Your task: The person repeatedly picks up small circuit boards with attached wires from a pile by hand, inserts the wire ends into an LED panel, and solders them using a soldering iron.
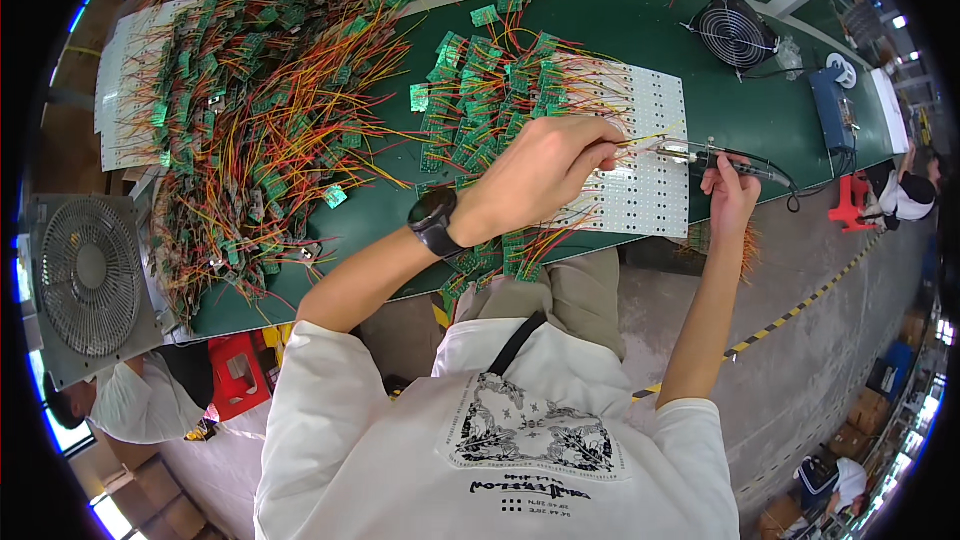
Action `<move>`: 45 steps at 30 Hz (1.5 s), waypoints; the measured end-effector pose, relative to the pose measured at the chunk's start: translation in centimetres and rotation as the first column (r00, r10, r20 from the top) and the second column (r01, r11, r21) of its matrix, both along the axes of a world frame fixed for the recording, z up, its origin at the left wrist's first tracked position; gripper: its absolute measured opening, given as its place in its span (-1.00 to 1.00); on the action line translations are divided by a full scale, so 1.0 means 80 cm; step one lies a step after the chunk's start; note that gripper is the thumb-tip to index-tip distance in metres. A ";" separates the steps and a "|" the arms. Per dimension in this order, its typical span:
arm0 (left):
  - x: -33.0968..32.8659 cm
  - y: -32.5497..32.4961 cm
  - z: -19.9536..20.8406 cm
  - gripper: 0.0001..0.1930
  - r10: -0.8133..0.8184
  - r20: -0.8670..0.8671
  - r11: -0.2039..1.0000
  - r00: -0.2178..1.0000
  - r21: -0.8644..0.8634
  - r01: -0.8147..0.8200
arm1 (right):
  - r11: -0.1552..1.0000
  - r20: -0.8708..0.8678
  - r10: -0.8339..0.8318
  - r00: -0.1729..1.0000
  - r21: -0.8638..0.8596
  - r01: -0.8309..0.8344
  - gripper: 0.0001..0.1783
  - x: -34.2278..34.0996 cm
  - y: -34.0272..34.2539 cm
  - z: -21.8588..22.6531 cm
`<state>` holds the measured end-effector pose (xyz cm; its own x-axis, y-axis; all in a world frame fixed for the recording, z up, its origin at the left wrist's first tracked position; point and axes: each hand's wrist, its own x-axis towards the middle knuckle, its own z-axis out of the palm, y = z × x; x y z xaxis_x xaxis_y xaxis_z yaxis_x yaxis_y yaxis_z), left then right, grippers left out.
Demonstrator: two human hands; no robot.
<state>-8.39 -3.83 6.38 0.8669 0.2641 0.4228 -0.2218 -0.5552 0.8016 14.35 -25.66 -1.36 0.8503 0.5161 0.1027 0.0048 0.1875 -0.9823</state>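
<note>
My left hand [540, 168], with a black watch [433, 222] on its wrist, pinches thin red and yellow wires [640, 141] over a white board [655, 195] with rows of small holes. In my right hand [733, 190] is a soldering iron [765, 172], its metal tip pointing left over the board near the wire ends. Small green circuit boards [480, 90] with wires attached lie along the white board's left side, some hanging over the table's front edge. My left fingers hide the far ends of the pinched wires.
A large heap of wired circuit boards [270, 130] covers the left of the green table [590, 25]. At the back right stand a black fan [735, 32] and a blue box [832, 105] with a solder spool [841, 70]. A grey fan [92, 270] is at far left. People sit nearby.
</note>
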 end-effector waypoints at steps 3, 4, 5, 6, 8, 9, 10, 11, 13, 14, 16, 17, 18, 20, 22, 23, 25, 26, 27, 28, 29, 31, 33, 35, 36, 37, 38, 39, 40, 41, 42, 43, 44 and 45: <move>0.018 -0.012 -0.007 -0.85 -0.024 0.036 0.986 0.999 -0.166 0.030 | 1.000 -0.020 -0.015 1.000 0.022 0.015 -0.81 -0.002 0.002 0.004; 0.019 -0.015 -0.008 -0.87 -0.032 0.009 0.952 0.999 -0.304 0.033 | 0.998 -0.034 -0.054 0.998 0.039 0.056 -0.81 -0.005 0.006 0.008; 0.018 -0.017 -0.008 -0.87 -0.033 0.010 0.951 0.999 -0.308 0.034 | 0.994 -0.048 -0.093 0.994 0.055 0.096 -0.81 -0.007 0.007 0.011; 0.021 -0.018 -0.007 -0.88 -0.044 -0.024 0.978 0.999 -0.204 0.038 | 0.993 -0.041 -0.098 0.994 0.054 0.100 -0.81 -0.005 0.006 0.010; 0.026 -0.019 -0.010 -0.88 -0.054 -0.049 0.994 0.997 -0.100 0.049 | 0.998 -0.036 -0.055 0.998 0.028 0.056 -0.81 0.001 0.001 0.006; 0.027 -0.018 -0.021 -0.87 -0.012 -0.106 0.991 0.994 0.133 0.026 | 0.998 -0.031 -0.055 0.998 0.028 0.056 -0.81 -0.001 0.003 0.006; 0.029 -0.017 -0.030 -0.84 0.045 -0.148 0.933 0.988 0.361 0.012 | 0.999 -0.033 -0.034 0.999 0.031 0.035 -0.81 -0.001 0.002 0.005; 0.030 -0.018 -0.039 -0.82 0.101 -0.145 0.900 0.984 0.434 -0.029 | 0.999 -0.024 -0.024 0.999 0.035 0.025 -0.81 0.000 0.001 0.004; 0.032 -0.017 -0.058 -0.84 0.077 -0.090 0.890 0.993 0.456 -0.027 | 1.000 -0.009 0.015 1.000 0.018 -0.015 -0.80 -0.004 0.002 0.005; 0.032 -0.015 -0.067 -0.86 0.050 -0.044 0.877 0.998 0.480 -0.023 | 1.000 -0.003 0.021 1.000 0.012 -0.021 -0.80 -0.004 0.005 0.005; 0.031 -0.016 -0.072 -0.87 0.049 -0.048 0.854 0.998 0.520 -0.017 | 0.997 0.015 0.018 1.000 0.069 -0.019 -0.80 -0.007 0.007 0.005; 0.031 -0.018 -0.076 -0.88 0.044 -0.057 0.824 0.997 0.566 -0.004 | 0.995 0.006 0.063 0.998 0.079 -0.063 -0.79 -0.005 0.002 0.004; 0.032 -0.018 -0.078 -0.88 0.053 -0.057 0.828 0.997 0.560 -0.012 | 0.995 0.006 0.073 0.997 0.072 -0.073 -0.79 -0.002 -0.001 0.003; 0.034 -0.019 -0.085 -0.89 0.029 0.004 0.814 1.000 0.581 -0.026 | 0.993 0.026 0.111 0.994 0.043 -0.112 -0.78 0.002 -0.005 -0.002; 0.034 -0.019 -0.084 -0.89 0.036 -0.004 0.802 0.999 0.597 -0.026 | 0.993 -0.004 0.112 0.994 0.037 -0.111 -0.77 0.003 -0.003 0.002; 0.033 -0.019 -0.083 -0.88 0.034 -0.010 0.787 0.999 0.617 -0.021 | 0.991 -0.017 0.136 0.991 0.014 -0.136 -0.77 0.005 -0.003 0.002; 0.034 -0.020 -0.086 -0.88 0.037 0.007 0.802 0.999 0.597 -0.034 | 0.988 -0.037 0.155 0.987 -0.017 -0.155 -0.77 0.008 -0.006 0.003; 0.035 -0.020 -0.088 -0.88 0.040 0.029 0.812 0.999 0.582 -0.049 | 0.982 -0.025 0.185 0.982 -0.030 -0.185 -0.77 0.009 -0.006 0.004; 0.036 -0.019 -0.090 -0.88 0.041 0.050 0.816 0.998 0.574 -0.062 | 0.976 -0.015 0.213 0.977 -0.043 -0.214 -0.78 0.010 -0.006 0.005; 0.036 -0.020 -0.090 -0.88 0.036 0.042 0.820 0.998 0.569 -0.053 | 0.977 -0.024 0.208 0.978 -0.048 -0.209 -0.78 0.011 -0.008 0.004; 0.036 -0.020 -0.089 -0.89 0.041 0.029 0.815 0.999 0.577 -0.050 | 0.976 -0.008 0.210 0.978 -0.057 -0.211 -0.78 0.011 -0.009 0.003; 0.036 -0.020 -0.090 -0.90 0.046 0.014 0.817 0.999 0.574 -0.046 | 0.978 0.015 0.202 0.979 -0.052 -0.201 -0.79 0.009 -0.008 0.004; 0.036 -0.020 -0.090 -0.91 0.049 0.003 0.816 0.999 0.576 -0.042 | 0.978 0.016 0.203 0.979 -0.055 -0.202 -0.79 0.009 -0.008 0.002; 0.036 -0.020 -0.089 -0.91 0.061 -0.026 0.810 0.998 0.586 -0.034 | 0.976 0.029 0.213 0.977 -0.056 -0.211 -0.78 0.009 -0.009 0.002; 0.036 -0.020 -0.090 -0.91 0.060 -0.030 0.812 0.998 0.582 -0.031 | 0.976 0.024 0.212 0.977 -0.059 -0.210 -0.78 0.009 -0.009 0.001; 0.036 -0.020 -0.091 -0.91 0.055 -0.019 0.817 0.998 0.576 -0.034 | 0.976 0.022 0.209 0.978 -0.060 -0.207 -0.78 0.010 -0.010 0.001; 0.036 -0.020 -0.092 -0.91 0.051 -0.007 0.821 0.999 0.570 -0.038 | 0.977 0.020 0.206 0.978 -0.060 -0.205 -0.78 0.010 -0.010 0.000; 0.036 -0.020 -0.092 -0.91 0.052 -0.010 0.823 0.999 0.567 -0.037 | 0.978 0.026 0.205 0.978 -0.057 -0.203 -0.78 0.010 -0.010 0.000; 0.036 -0.019 -0.092 -0.90 0.052 -0.014 0.821 0.999 0.569 -0.035 | 0.977 0.023 0.207 0.978 -0.059 -0.205 -0.78 0.009 -0.010 0.000; 0.035 -0.019 -0.092 -0.90 0.052 -0.018 0.820 0.998 0.571 -0.032 | 0.976 0.028 0.209 0.978 -0.063 -0.207 -0.77 0.009 -0.009 0.000; 0.036 -0.020 -0.093 -0.90 0.053 -0.020 0.821 0.998 0.570 -0.033 | 0.976 0.033 0.211 0.977 -0.066 -0.208 -0.77 0.009 -0.009 0.000; 0.036 -0.020 -0.094 -0.90 0.055 -0.014 0.821 0.998 0.570 -0.037 | 0.975 0.032 0.212 0.977 -0.067 -0.210 -0.77 0.008 -0.009 -0.001; 0.036 -0.021 -0.095 -0.90 0.056 -0.007 0.820 0.998 0.571 -0.042 | 0.974 0.046 0.219 0.975 -0.074 -0.215 -0.76 0.009 -0.009 -0.002; 0.035 -0.020 -0.094 -0.90 0.057 -0.007 0.821 0.998 0.569 -0.043 | 0.972 0.061 0.226 0.972 -0.082 -0.221 -0.76 0.009 -0.009 -0.002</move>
